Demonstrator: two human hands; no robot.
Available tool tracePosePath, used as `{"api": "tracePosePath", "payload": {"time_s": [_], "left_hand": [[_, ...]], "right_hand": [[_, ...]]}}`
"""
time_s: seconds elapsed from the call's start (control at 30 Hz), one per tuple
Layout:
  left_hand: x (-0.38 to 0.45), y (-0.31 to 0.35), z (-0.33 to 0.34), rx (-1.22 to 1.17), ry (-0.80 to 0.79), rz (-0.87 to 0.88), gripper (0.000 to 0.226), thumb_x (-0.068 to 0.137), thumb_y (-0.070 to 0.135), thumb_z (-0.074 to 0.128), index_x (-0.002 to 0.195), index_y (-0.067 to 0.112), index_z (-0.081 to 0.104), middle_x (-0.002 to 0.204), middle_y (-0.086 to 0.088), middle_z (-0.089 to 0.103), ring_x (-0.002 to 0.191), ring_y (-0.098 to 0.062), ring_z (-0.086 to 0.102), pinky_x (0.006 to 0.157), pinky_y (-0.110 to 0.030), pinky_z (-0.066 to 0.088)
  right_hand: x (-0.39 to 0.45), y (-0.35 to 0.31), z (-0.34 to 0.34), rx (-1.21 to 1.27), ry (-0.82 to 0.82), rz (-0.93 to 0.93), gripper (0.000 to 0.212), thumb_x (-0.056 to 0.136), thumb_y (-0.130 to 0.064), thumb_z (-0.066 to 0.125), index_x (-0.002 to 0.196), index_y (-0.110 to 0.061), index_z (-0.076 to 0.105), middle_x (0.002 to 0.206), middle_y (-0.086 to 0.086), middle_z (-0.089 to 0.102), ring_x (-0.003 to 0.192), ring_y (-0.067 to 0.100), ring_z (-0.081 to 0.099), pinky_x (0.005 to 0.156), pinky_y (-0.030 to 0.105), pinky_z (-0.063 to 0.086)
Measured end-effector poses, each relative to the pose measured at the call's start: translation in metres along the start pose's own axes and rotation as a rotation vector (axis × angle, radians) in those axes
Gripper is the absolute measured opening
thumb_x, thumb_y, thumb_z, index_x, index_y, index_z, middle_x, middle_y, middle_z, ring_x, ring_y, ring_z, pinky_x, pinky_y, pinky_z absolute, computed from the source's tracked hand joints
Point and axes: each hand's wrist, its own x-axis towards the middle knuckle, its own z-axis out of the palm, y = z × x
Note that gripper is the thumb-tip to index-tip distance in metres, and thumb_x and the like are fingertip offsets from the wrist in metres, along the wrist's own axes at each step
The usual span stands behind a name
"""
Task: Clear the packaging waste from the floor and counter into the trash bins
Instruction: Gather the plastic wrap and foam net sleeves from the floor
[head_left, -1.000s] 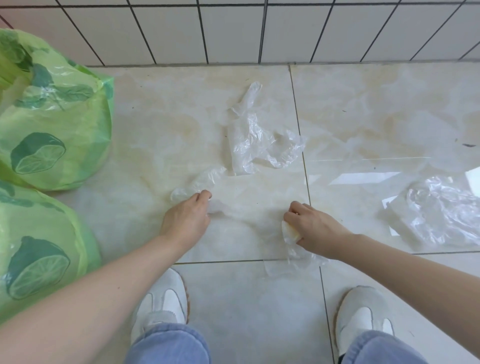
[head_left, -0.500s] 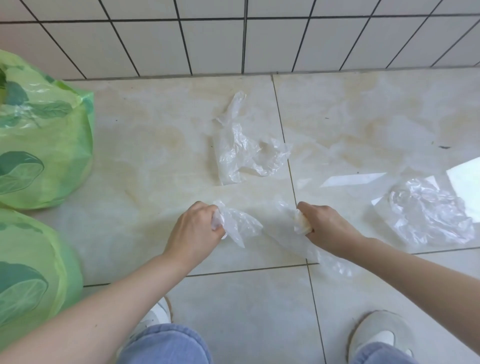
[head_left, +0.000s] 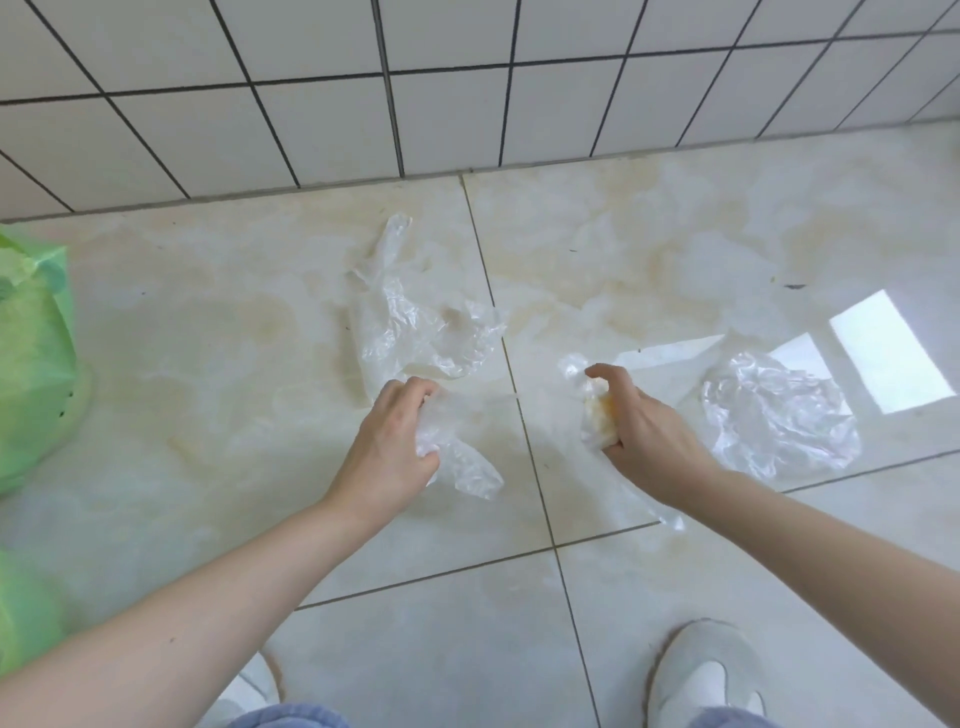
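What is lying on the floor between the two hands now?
In the head view, only bare floor tile with a grout line lies between the left hand and the right hand; each grips its own plastic.

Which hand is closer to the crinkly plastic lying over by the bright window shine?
Right. The right hand is just beside the crumpled plastic; the left hand is farther off, across the floor.

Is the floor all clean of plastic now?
No, a crumpled clear plastic bag near the wall and another clear plastic wrap on the right lie on the floor.
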Motion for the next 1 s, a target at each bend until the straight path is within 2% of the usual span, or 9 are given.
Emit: {"api": "tracePosePath", "payload": {"time_s": [0.07, 0.17, 0.3, 0.4, 0.47, 0.53, 0.67, 0.8, 1.0], "left_hand": [[0.011, -0.001, 0.006, 0.01, -0.008, 0.013, 0.056, 0.073, -0.002, 0.059, 0.124, 0.017, 0.051, 0.123, 0.005, 0.045, 0.105, -0.011, 0.047, 0.077, -0.009, 0.029], [0.03, -0.002, 0.015, 0.086, -0.047, -0.011, 0.038, 0.074, 0.001, 0.059, 0.113, 0.004, 0.06, 0.127, 0.0, 0.052, 0.116, -0.017, 0.051, 0.084, -0.012, 0.031], [0.051, 0.005, 0.025, 0.143, -0.076, 0.009, 0.01, 0.078, 0.005, 0.057, 0.087, 0.004, 0.058, 0.095, -0.003, 0.057, 0.097, -0.025, 0.054, 0.071, -0.022, 0.033], [0.063, 0.011, 0.028, 0.295, -0.088, 0.076, 0.01, 0.086, 0.013, 0.056, 0.094, 0.006, 0.054, 0.123, 0.0, 0.044, 0.108, -0.024, 0.044, 0.085, -0.027, 0.04], [0.071, 0.016, 0.027, 0.473, -0.094, 0.113, 0.011, 0.088, 0.017, 0.057, 0.095, 0.011, 0.051, 0.134, -0.001, 0.034, 0.113, -0.026, 0.037, 0.079, -0.037, 0.047], [0.079, 0.018, 0.029, 0.601, -0.128, 0.128, 0.016, 0.088, 0.019, 0.058, 0.099, 0.01, 0.051, 0.144, -0.004, 0.026, 0.123, -0.027, 0.03, 0.076, -0.04, 0.048], [0.091, 0.016, 0.037, 0.632, -0.289, 0.036, 0.022, 0.092, 0.023, 0.052, 0.109, 0.009, 0.048, 0.156, -0.002, 0.01, 0.141, -0.023, 0.016, 0.098, -0.04, 0.041], [0.089, 0.013, 0.048, 0.666, -0.32, 0.115, 0.031, 0.089, 0.017, 0.054, 0.119, 0.009, 0.049, 0.14, -0.004, 0.034, 0.131, -0.024, 0.03, 0.098, -0.03, 0.039], [0.074, 0.004, 0.063, 0.57, -0.201, 0.317, 0.028, 0.064, -0.001, 0.073, 0.084, 0.009, 0.054, 0.09, -0.008, 0.052, 0.088, -0.029, 0.051, 0.064, -0.034, 0.047]], "right_hand": [[-0.002, 0.014, -0.006, -0.026, 0.059, 0.056, 0.064, 0.085, -0.035, 0.063, 0.135, -0.02, 0.027, 0.088, -0.004, 0.053, 0.076, 0.031, 0.059, 0.058, 0.032, 0.039], [-0.006, 0.035, -0.013, -0.157, 0.115, 0.155, 0.078, 0.08, -0.054, 0.063, 0.138, -0.015, 0.03, 0.093, 0.003, 0.064, 0.086, 0.03, 0.062, 0.061, 0.031, 0.039], [-0.012, 0.062, -0.02, -0.218, 0.077, 0.31, 0.05, 0.084, -0.041, 0.062, 0.124, -0.016, 0.047, 0.112, 0.005, 0.062, 0.103, 0.03, 0.057, 0.072, 0.034, 0.039], [-0.02, 0.08, -0.02, -0.311, 0.102, 0.267, 0.035, 0.071, -0.014, 0.069, 0.104, -0.009, 0.059, 0.098, 0.009, 0.058, 0.091, 0.035, 0.052, 0.068, 0.036, 0.04], [-0.024, 0.088, -0.019, -0.389, 0.112, 0.24, 0.036, 0.06, -0.005, 0.072, 0.094, -0.008, 0.063, 0.098, 0.013, 0.055, 0.088, 0.038, 0.051, 0.068, 0.039, 0.042], [-0.024, 0.091, -0.019, -0.405, 0.093, 0.288, 0.037, 0.061, -0.007, 0.072, 0.098, -0.009, 0.064, 0.116, 0.016, 0.052, 0.102, 0.043, 0.048, 0.077, 0.046, 0.044], [-0.019, 0.098, -0.016, -0.271, -0.035, 0.477, 0.04, 0.08, -0.021, 0.063, 0.118, -0.014, 0.053, 0.149, 0.017, 0.024, 0.128, 0.046, 0.032, 0.098, 0.05, 0.038], [-0.016, 0.102, -0.011, -0.219, -0.145, 0.49, 0.047, 0.083, -0.021, 0.059, 0.127, -0.014, 0.043, 0.15, 0.01, 0.018, 0.122, 0.04, 0.038, 0.086, 0.043, 0.047], [-0.008, 0.108, -0.013, -0.257, -0.146, 0.371, 0.039, 0.081, -0.007, 0.057, 0.119, -0.009, 0.05, 0.127, 0.009, 0.046, 0.102, 0.033, 0.049, 0.082, 0.04, 0.048]]}}
